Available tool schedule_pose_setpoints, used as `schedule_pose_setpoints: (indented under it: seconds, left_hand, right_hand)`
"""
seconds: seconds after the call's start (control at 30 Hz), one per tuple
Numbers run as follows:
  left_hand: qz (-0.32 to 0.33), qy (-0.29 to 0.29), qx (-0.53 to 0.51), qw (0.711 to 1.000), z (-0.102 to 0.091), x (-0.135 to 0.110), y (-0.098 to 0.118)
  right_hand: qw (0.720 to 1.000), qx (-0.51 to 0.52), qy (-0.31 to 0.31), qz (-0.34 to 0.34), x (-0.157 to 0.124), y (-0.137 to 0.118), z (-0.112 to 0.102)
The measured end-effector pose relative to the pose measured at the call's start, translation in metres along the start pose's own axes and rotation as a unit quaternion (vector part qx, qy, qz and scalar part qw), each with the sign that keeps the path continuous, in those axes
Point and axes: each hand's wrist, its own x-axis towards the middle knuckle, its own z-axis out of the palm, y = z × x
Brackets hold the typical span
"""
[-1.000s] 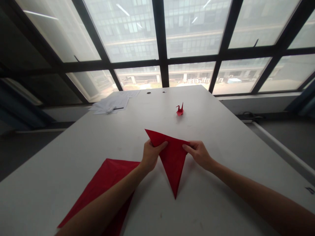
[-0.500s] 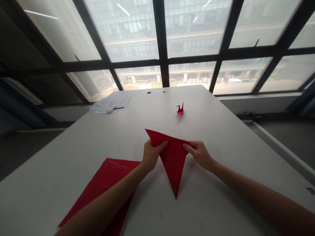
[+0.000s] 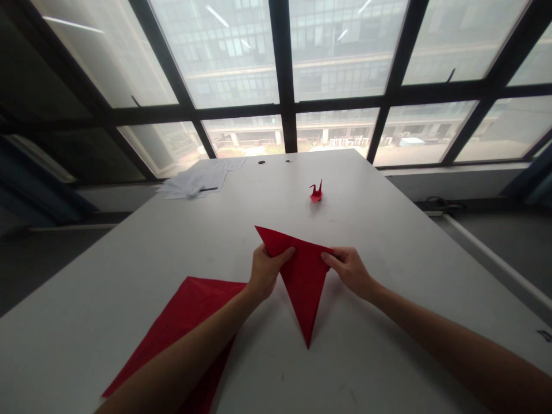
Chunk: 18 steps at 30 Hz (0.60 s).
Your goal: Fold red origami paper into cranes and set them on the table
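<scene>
A folded sheet of red paper (image 3: 305,276) is held up between both hands, its long edge at the top and one point hanging down toward me. My left hand (image 3: 268,269) pinches it near the upper left, thumb on the front and fingers hidden behind. At the upper right corner my right hand (image 3: 345,265) grips it between thumb and fingers. Beneath my left forearm lies a larger red paper sheet (image 3: 185,316), partly covered by the arm. Farther off, a small red origami crane (image 3: 316,193) stands on the white table (image 3: 375,230).
Loose printed papers (image 3: 196,179) spread over the table's far left, with a dark pen (image 3: 209,189) on them. Round holes (image 3: 261,163) sit near the far edge. Beyond it rise dark-framed windows (image 3: 284,86). A cable (image 3: 440,202) lies at the right, off the table.
</scene>
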Motion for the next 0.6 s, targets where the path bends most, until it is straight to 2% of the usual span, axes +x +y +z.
schedule_pose_setpoints:
  seconds: [0.6]
  left_hand:
    - [-0.004, -0.007, 0.011, 1.000, -0.0006, 0.0000, -0.0010]
  right_hand:
    - [1.000, -0.006, 0.004, 0.010, 0.0023, 0.0043, -0.0007]
